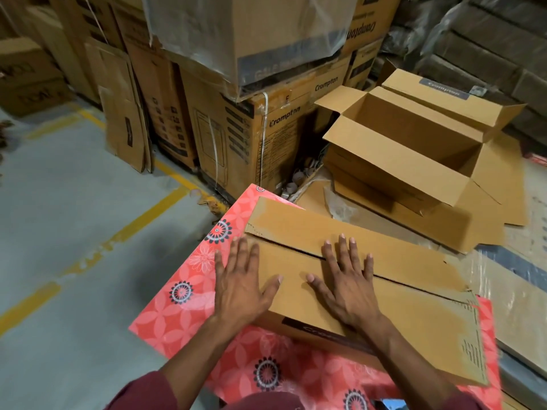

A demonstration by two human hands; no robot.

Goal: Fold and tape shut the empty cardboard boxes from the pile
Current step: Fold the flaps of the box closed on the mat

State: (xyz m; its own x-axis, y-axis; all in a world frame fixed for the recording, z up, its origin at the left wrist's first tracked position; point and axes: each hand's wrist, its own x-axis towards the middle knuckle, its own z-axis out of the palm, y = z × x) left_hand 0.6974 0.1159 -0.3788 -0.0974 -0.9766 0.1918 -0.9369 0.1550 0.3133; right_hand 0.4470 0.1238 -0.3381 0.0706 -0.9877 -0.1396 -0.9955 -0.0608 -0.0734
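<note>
While resting on the red floral table [177, 318], the box [414, 294] flaps are being pressed flat by left hand [239, 288] and right hand [349, 285], fingers straight.

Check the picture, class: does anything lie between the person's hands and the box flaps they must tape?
Nothing visible does. The left hand and right hand lie flat on the box, the right across the seam between the closed flaps. No tape shows on the seam.

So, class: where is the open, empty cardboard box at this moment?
In the head view the open box sits at upper right on flattened cardboard, beyond the closed box under both hands, beside the stacked cartons.
</note>
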